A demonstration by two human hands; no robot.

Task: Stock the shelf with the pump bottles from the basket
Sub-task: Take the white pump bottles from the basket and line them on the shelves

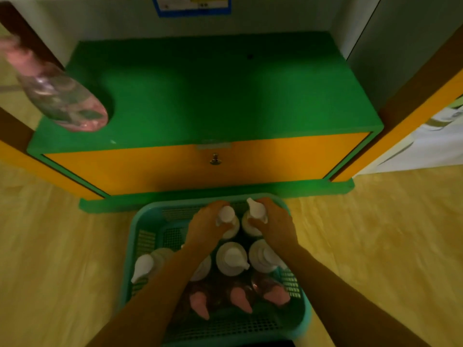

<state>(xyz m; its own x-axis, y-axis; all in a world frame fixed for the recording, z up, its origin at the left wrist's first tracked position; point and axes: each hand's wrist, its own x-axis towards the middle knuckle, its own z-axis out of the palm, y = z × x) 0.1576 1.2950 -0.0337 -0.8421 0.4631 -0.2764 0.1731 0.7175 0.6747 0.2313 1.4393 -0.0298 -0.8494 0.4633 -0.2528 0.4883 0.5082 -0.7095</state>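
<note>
A teal plastic basket (147, 221) sits on the floor below me, holding several pump bottles. White-pump bottles stand at its far end and middle, and pink-pump bottles (240, 299) line its near end. My left hand (205, 226) grips one white pump bottle (226, 216) at the basket's far end. My right hand (273, 221) grips the white pump bottle (255, 212) beside it. Just beyond the basket, the green shelf (213, 91) carries one clear bottle with a pink pump (62, 96) at its left edge.
The shelf's front is an orange panel with a small lock (214, 159). Brown and orange uprights (413, 101) flank the shelf on both sides. Yellow flooring (375, 234) surrounds the basket. A blue-framed label (193, 6) hangs on the back wall.
</note>
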